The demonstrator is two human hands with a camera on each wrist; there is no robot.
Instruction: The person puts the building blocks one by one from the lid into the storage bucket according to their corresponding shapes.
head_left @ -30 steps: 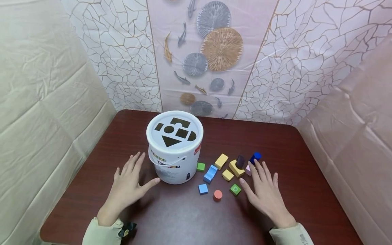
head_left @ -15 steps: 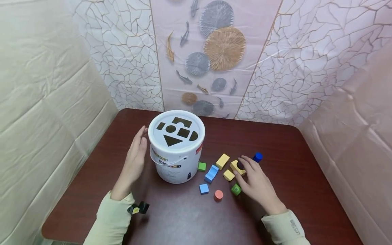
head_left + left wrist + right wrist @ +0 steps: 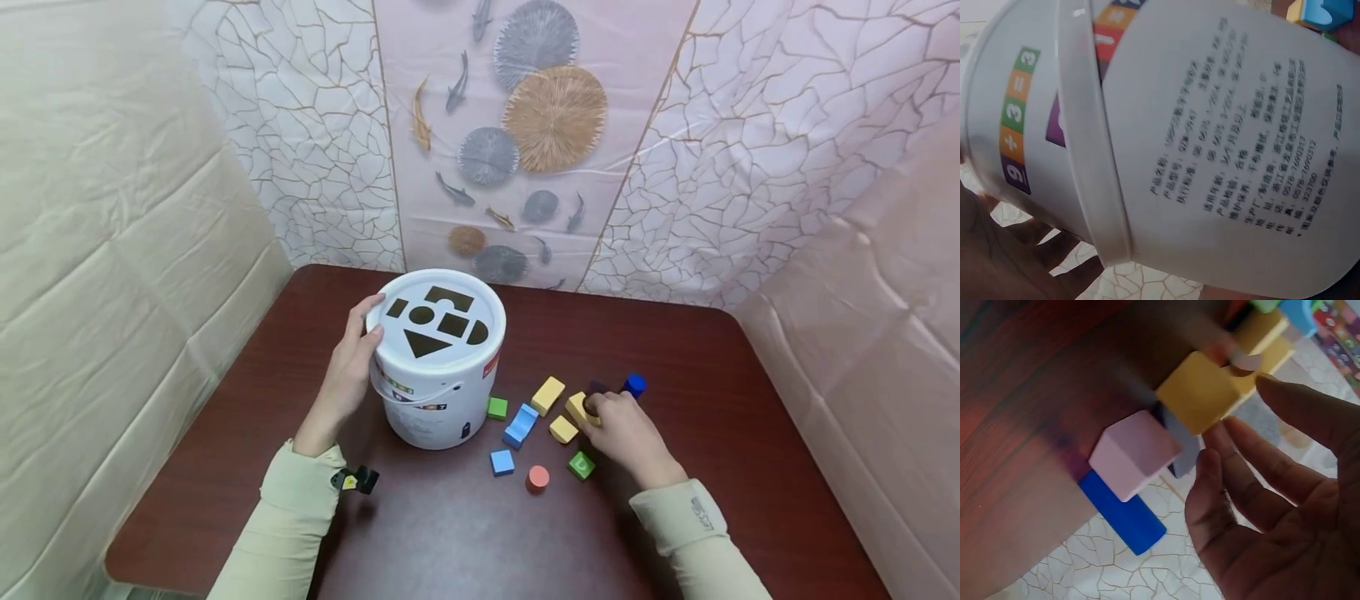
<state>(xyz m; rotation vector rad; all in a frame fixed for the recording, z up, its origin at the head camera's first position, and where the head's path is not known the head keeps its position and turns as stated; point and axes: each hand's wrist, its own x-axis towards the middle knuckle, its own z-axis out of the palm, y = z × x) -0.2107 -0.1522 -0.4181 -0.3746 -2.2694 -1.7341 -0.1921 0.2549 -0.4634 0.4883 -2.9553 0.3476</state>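
Observation:
A white bucket (image 3: 438,404) stands left of centre, its white lid (image 3: 457,354) cut with shaped holes. My left hand (image 3: 347,371) grips its left side at the rim, thumb on the lid's edge; its fingers partly pass behind the bucket in the left wrist view. My right hand (image 3: 628,433), fingers curled, pinches a yellow arch block (image 3: 1200,394). A dark block (image 3: 1185,447) sits right behind that arch, partly hidden. A pink block (image 3: 1135,453) and a blue cylinder (image 3: 1125,512) lie beside them.
Nearer me on the brown table (image 3: 442,533) lie a red cylinder (image 3: 537,479), a green block (image 3: 581,465) and a light blue block (image 3: 502,462). A blue arch block (image 3: 521,426), yellow blocks and another green block (image 3: 497,408) lie right of the bucket. Cloth walls surround the table.
My left hand has moved up from beside the bucket onto its rim. My right hand has moved in to the blocks, and its fingers have curled at the yellow arch block.

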